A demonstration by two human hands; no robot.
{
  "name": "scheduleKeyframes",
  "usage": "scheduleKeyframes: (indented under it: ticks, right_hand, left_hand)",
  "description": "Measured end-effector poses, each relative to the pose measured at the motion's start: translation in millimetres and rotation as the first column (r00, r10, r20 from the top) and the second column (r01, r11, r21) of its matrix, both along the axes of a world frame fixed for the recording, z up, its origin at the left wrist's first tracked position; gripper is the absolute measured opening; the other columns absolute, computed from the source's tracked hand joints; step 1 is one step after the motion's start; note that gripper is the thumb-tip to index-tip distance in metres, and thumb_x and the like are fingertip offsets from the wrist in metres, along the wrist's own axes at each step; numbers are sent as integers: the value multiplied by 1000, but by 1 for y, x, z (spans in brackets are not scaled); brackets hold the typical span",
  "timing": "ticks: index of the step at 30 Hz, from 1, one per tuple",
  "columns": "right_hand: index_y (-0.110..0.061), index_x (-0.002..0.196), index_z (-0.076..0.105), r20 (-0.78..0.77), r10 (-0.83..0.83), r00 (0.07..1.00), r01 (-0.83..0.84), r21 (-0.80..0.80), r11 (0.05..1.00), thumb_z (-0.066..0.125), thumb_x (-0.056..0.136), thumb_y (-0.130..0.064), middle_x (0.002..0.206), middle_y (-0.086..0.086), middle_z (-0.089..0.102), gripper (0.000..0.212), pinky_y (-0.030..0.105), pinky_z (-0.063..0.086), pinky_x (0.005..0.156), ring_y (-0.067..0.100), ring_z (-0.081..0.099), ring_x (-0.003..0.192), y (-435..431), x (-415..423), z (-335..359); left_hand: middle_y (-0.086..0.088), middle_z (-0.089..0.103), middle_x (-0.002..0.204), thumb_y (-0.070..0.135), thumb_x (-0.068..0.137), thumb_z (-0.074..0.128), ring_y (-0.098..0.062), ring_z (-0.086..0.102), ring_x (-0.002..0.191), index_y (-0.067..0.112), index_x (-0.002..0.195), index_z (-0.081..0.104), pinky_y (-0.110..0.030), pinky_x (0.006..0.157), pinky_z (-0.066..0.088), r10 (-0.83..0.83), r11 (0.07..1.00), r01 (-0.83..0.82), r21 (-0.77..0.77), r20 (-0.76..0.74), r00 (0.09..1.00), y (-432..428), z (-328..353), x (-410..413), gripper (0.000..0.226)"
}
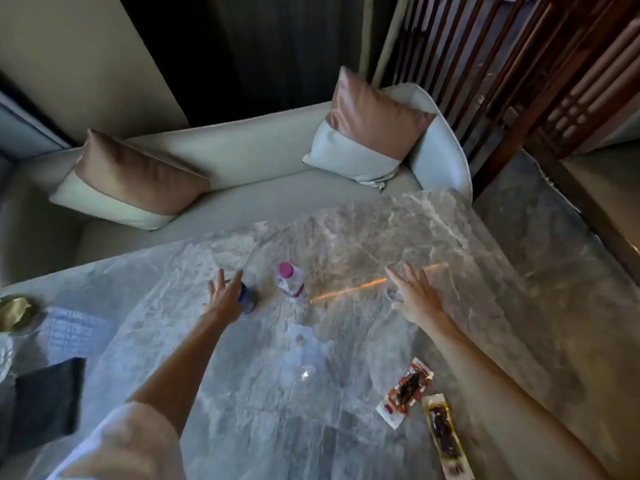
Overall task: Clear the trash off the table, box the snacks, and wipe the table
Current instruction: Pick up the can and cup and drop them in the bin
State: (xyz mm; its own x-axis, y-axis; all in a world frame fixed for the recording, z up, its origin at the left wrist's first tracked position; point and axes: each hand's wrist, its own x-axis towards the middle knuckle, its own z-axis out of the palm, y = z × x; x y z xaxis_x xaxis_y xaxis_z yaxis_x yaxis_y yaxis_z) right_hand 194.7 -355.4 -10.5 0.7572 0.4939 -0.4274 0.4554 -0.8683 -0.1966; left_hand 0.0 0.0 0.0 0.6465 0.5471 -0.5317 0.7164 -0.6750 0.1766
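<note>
Now my hands are spread wide, gripping nothing: left hand (225, 294) just beside a blue-capped bottle (247, 301), right hand (412, 299) well apart, a pink-capped bottle (291, 282) between them.

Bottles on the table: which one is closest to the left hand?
The blue bottle, partly hidden behind the left hand; the pink-capped bottle stands clear to its right, untouched.
</note>
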Motion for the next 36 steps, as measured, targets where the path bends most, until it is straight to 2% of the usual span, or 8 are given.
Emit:
scheduleKeyframes:
  ticks: [3,7,13,17,21,25,29,36]
  right_hand:
    - [-37,152,23,-107,-16,994,19,24,1000,63,91,-22,163,2,14,74,44,43,105,29,27,145,-3,2,-8]
    - [-32,149,31,-101,-30,994,41,109,993,66,90,-19,151,-5,31,70,39,52,89,23,53,125,-20,-14,-16]
    - [-28,147,36,-87,-99,991,120,286,951,69,86,-24,146,-4,38,70,34,46,97,15,42,134,-22,-48,2]
    - [-27,144,42,-247,-62,967,175,467,867,74,82,-22,146,-3,42,70,29,38,110,11,42,134,1,-104,28]
    - [-33,134,50,-485,97,869,247,595,765,78,79,-12,139,-7,47,65,32,50,101,16,57,120,48,-194,56]
    - [-26,132,51,-673,193,714,286,533,797,77,81,-12,138,6,52,59,40,41,107,15,50,121,107,-306,67]
    - [-26,135,50,-720,293,629,118,460,880,76,82,-23,111,-16,58,59,49,44,108,13,57,114,156,-427,82]
    - [-29,140,45,-763,453,461,-91,467,879,69,87,-32,126,-3,59,58,35,50,96,12,61,113,225,-635,95]
  left_hand:
    - [-17,20,152,22,84,69,-43,29,135,23,148,32,-45,112,33,30,999,-30,-31,-10,1000,1,-7,6,74]
    - [-17,38,133,16,84,65,-42,45,117,19,139,44,-42,103,38,33,999,-33,13,38,999,-8,-18,-4,60]
    - [-22,45,128,16,79,71,-47,52,110,15,133,52,-47,97,43,116,990,-131,54,220,969,-13,9,-43,57]
    - [-21,47,127,11,77,74,-47,56,103,15,128,56,-47,86,50,152,976,-201,86,397,905,-18,57,-123,54]
    - [-17,50,124,11,74,78,-42,58,102,16,127,56,-45,85,52,237,943,-320,93,489,839,-32,97,-244,58]
    - [-20,52,122,7,70,81,-41,59,102,10,125,60,-42,87,51,426,841,-537,59,540,726,-51,116,-389,59]
    - [-22,55,121,5,72,80,-40,58,108,5,126,60,-42,91,48,573,721,-693,25,540,617,-70,124,-538,58]
    - [-19,52,124,10,75,73,-39,55,112,13,132,56,-41,98,47,796,355,-934,-21,530,291,-126,137,-766,60]
